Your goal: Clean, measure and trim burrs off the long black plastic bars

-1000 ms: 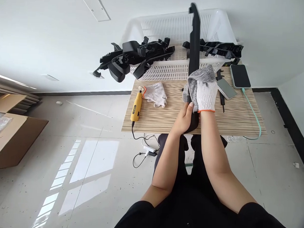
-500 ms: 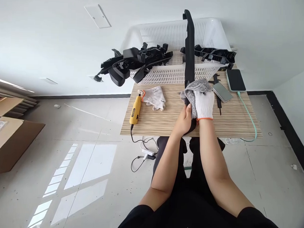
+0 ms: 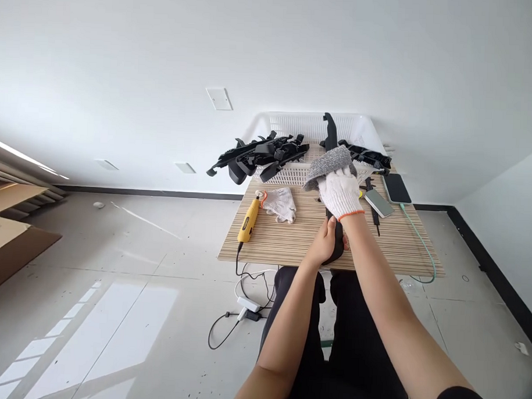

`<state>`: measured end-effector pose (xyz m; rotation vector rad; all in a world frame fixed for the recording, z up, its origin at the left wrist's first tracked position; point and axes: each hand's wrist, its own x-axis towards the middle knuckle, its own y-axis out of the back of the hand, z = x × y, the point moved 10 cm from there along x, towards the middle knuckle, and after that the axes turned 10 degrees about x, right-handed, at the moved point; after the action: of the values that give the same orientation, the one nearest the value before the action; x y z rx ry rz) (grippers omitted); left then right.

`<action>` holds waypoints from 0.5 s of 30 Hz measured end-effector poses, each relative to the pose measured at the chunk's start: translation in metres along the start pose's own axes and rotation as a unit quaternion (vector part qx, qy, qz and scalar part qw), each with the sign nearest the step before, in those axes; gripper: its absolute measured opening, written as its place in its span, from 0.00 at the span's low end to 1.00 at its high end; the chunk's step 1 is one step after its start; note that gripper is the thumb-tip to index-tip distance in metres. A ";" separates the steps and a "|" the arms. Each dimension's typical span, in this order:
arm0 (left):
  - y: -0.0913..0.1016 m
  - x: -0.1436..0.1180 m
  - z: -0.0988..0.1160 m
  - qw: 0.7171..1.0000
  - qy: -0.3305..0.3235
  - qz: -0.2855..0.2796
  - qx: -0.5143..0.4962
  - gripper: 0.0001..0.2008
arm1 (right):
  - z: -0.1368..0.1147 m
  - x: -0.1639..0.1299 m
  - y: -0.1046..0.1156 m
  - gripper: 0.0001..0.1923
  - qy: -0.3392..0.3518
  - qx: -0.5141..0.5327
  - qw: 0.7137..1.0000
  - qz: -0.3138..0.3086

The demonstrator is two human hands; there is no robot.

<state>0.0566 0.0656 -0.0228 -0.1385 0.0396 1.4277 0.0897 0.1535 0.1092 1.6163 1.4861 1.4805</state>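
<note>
Long black moulded plastic trim strip (image 3: 330, 132) is held upright-ish over the striped wooden tabletop (image 3: 290, 247), lower end near the table's near edge, upper end reaching up in front of the white perforated plastic basket (image 3: 293, 176).

Handling, judged: light for its length, stiff but likely to flex along the span; smooth plastic, probably slippery bare-handed. Best taken at the thicker lower end, with a second contact higher up to stop it swinging.

Grip:
- Bare left hand (image 3: 326, 243) is closed around the strip's lower end, fingers wrapped, thumb up along it.
- Right hand in a white knit glove with an orange cuff (image 3: 339, 193) is closed just above the left, pressing a grey knit cloth (image 3: 328, 164) around the strip's mid-section. The cloth is bunched over the top of the glove; finger gap under it cannot be seen.

Around the grip:
- Left of it: a loose white knit glove (image 3: 280, 202) lying flat, then a yellow corded rotary tool (image 3: 248, 221) further left.
- Right of it: a silver slab, likely a power bank (image 3: 379, 202), and a dark smartphone (image 3: 396, 188) on a pale green cable (image 3: 421, 245).
- Beyond it: more black plastic trim parts (image 3: 261, 155) draped over the basket's rim.
</note>
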 end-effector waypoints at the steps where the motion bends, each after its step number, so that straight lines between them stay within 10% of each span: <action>1: -0.005 -0.001 0.000 1.000 0.001 -0.023 -0.006 0.22 | -0.004 0.010 0.002 0.24 0.012 -0.012 1.000 -0.001; 15: -0.006 0.004 0.000 0.998 -0.013 -0.051 -0.044 0.26 | -0.004 0.168 -0.027 0.25 -0.016 -0.010 1.000 -0.019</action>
<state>0.0629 0.0692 -0.0225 -0.1927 -0.0513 1.3291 0.0455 0.3130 0.1503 1.5842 1.4730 1.4369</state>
